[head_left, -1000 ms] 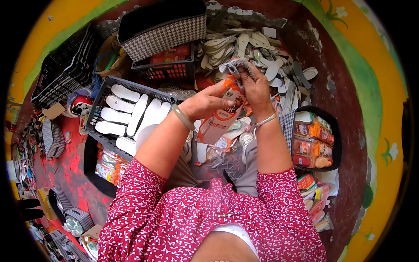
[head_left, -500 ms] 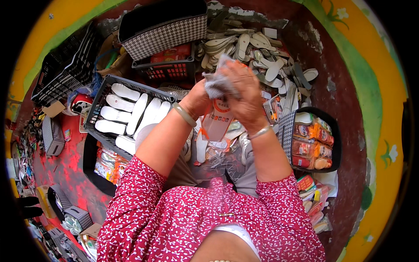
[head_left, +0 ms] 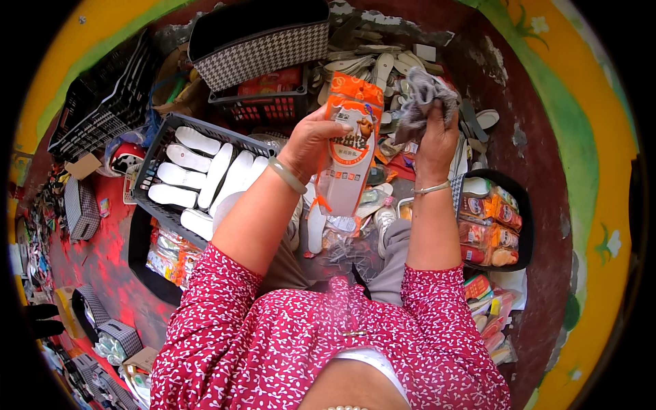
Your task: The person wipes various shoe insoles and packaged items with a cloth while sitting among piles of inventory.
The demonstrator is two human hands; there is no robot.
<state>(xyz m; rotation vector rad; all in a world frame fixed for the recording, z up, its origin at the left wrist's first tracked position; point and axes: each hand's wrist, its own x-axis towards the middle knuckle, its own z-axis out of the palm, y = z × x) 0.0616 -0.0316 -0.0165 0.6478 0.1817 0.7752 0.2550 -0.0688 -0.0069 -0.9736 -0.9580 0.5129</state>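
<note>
My left hand (head_left: 311, 143) pinches the left edge of a flat plastic packet (head_left: 347, 184), with its thumb lying across the front. The packet has an orange printed top and a see-through lower part, and hangs nearly upright above my knees. To its right, my raised right hand (head_left: 437, 150) is closed around a crumpled grey cloth (head_left: 422, 99), held apart from the packet. Below the packet, a white insole (head_left: 316, 229) and loose plastic wrappings lie between my feet.
White insoles (head_left: 181, 175) fill a dark plastic crate (head_left: 229, 130) on my left. A houndstooth basket (head_left: 266, 60) rests on a black crate (head_left: 256, 109) behind. Loose insoles (head_left: 384, 72) are heaped at the back. Orange packets (head_left: 478, 232) fill a basket on my right.
My hands were together with the grey cloth over the packet's top. Now the right hand has drawn away rightward with the cloth, and the left holds the packet with its front exposed.
</note>
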